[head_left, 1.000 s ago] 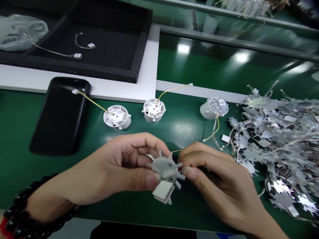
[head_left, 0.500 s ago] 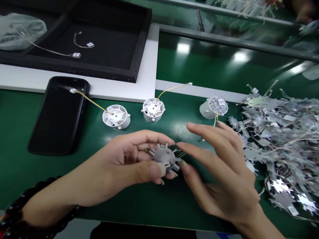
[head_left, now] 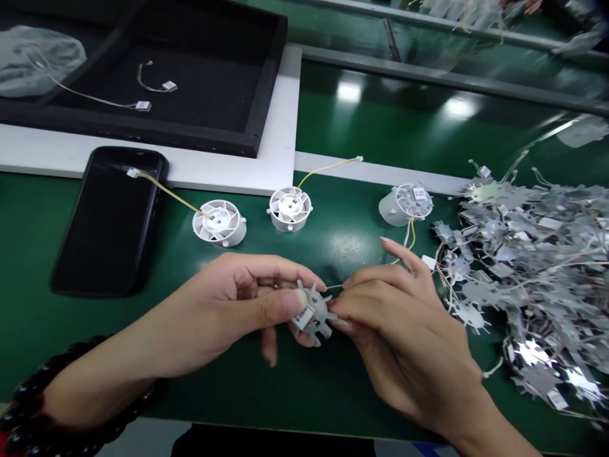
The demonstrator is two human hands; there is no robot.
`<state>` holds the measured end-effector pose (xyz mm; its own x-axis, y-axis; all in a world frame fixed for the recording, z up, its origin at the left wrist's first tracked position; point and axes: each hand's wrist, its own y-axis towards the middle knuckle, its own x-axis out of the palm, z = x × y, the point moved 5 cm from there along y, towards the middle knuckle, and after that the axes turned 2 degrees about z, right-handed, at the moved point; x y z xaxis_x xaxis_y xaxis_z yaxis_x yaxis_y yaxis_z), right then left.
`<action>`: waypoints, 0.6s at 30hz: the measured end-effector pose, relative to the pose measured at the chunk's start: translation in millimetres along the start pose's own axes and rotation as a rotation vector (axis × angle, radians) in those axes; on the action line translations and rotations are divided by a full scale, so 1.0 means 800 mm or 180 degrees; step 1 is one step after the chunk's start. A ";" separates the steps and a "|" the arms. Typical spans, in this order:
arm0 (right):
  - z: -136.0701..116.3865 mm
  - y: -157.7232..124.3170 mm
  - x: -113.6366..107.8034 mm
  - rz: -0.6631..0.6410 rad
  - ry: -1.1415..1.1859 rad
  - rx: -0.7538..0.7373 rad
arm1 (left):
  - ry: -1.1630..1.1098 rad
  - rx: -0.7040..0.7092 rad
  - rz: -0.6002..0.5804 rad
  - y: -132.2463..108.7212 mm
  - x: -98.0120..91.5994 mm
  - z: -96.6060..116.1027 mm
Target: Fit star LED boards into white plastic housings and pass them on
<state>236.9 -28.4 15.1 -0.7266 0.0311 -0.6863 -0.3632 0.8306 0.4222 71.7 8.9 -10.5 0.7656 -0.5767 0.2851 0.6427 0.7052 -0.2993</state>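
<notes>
Finned disc (head_left: 318, 309) — white label (head_left: 303, 315), print illegible

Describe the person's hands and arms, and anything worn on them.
The left hand and right hand are bare: no gloves, no rings visible, no sleeves on the forearms in view. A bracelet of round, glossy black beads circles the left wrist; the right wrist shows nothing.

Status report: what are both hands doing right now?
Left hand pinching small silver spoked metal plate. Right hand pinching its edge. Pile of similar plates close on the right.
</notes>
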 end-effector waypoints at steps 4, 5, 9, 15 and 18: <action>0.003 -0.003 0.005 -0.0126 0.0023 0.0011 | -0.0233 -0.0049 0.0005 0.002 -0.002 -0.004; 0.003 -0.003 0.005 -0.0149 0.0077 0.0007 | -0.0378 -0.0044 0.0001 0.002 -0.003 -0.006; 0.001 -0.002 0.000 -0.0179 0.0319 -0.0062 | -0.0905 -0.0120 0.0020 0.002 -0.004 -0.013; 0.004 0.001 -0.003 -0.0135 0.0573 0.0239 | -0.0345 0.0157 0.0451 -0.001 -0.005 0.001; 0.004 0.001 -0.005 -0.0071 0.0838 0.0332 | 0.0168 0.0453 0.0830 -0.005 -0.007 0.012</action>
<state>241.1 -25.8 16.1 -0.8505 -0.1221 -0.5116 -0.3289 0.8825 0.3361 64.5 13.5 -2.6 0.9070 -0.3867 0.1665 0.4168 0.8808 -0.2246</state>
